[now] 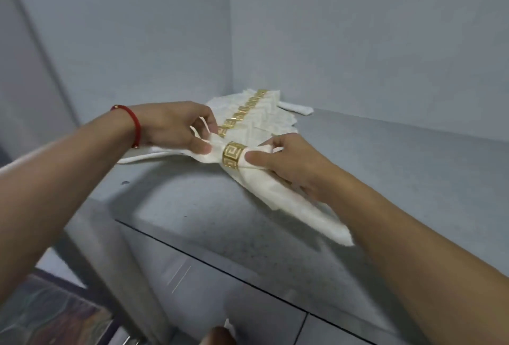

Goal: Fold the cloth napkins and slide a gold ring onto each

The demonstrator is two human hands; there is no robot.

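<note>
both hands, left [176,127] and right [286,163], pinch the napkin [275,193] beside the ring [233,158]; tug unevenly and the folds could bunch.

Grey metal counter [358,168], matte, faintly speckled; surface runs into the corner where two walls meet. A dark seam crosses the counter near its front edge, with a short branch seam toward the front right. Small dark spot [125,182] near the left edge. Pale grey walls [358,28], plain, meeting in a vertical corner line behind the counter's back corner. Red cord bracelet [135,127] with a small gold bead on one wrist. Patterned floor covering [49,314], dark with wavy lines, below the counter's left front corner.
</note>
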